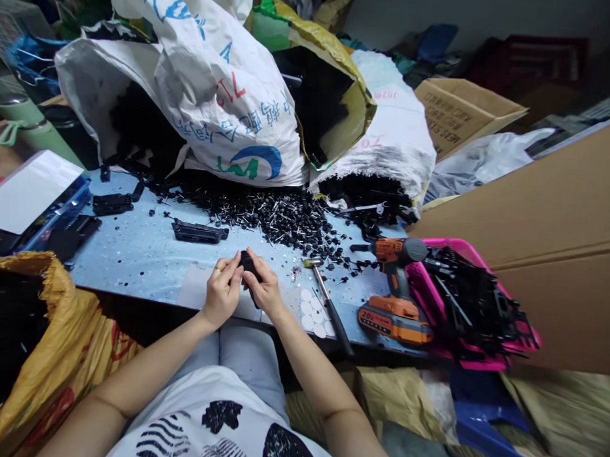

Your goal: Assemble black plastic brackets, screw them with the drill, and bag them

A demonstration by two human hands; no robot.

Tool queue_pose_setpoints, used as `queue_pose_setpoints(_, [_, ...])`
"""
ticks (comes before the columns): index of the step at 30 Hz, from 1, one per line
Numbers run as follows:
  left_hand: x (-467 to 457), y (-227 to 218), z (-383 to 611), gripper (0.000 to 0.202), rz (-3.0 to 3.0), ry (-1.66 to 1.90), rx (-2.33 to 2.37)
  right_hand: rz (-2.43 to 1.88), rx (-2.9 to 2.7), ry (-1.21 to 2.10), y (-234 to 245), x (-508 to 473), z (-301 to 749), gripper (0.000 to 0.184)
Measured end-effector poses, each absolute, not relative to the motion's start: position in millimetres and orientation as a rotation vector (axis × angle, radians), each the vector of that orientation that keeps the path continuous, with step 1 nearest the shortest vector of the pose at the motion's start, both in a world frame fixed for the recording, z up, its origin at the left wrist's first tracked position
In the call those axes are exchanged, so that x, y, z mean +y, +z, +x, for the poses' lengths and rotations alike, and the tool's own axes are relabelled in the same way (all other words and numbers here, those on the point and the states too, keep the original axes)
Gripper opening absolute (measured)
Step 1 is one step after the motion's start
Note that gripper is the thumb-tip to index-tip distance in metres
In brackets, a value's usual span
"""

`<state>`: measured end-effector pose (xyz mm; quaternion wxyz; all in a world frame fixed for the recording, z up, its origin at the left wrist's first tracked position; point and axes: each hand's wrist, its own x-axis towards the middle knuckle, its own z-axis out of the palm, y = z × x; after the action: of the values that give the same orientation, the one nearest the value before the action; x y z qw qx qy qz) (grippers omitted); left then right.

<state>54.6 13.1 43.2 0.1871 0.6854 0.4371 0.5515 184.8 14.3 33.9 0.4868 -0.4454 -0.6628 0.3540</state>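
Note:
Between my two hands, over the front edge of the blue table (149, 250), is a black plastic part (249, 263); its exact kind is hard to make out. My left hand (223, 287) grips it from the left with bent fingers, and my right hand (263, 287) holds it from the right. Just beyond them lies a long black plastic piece (199, 232). A heap of small black-headed screws or pins (285, 218) spreads behind. To the right rest a small hammer (327, 299) and some round white stickers (313, 312).
An orange cordless drill (395, 291) stands at the right beside a pink basket (447, 245) of black parts. Large white sacks (229, 99) line the back. A yellow sack (76, 327) sits at lower left, and a cardboard sheet (534, 243) walls the right.

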Motion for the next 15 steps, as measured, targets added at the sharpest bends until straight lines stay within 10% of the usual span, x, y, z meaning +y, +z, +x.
queue_pose_setpoints(15, [44.8,82.0,34.9,0.029,2.041,1.495,0.942,-1.239,-1.569,0.649,46.5,10.1,172.9,0.061])
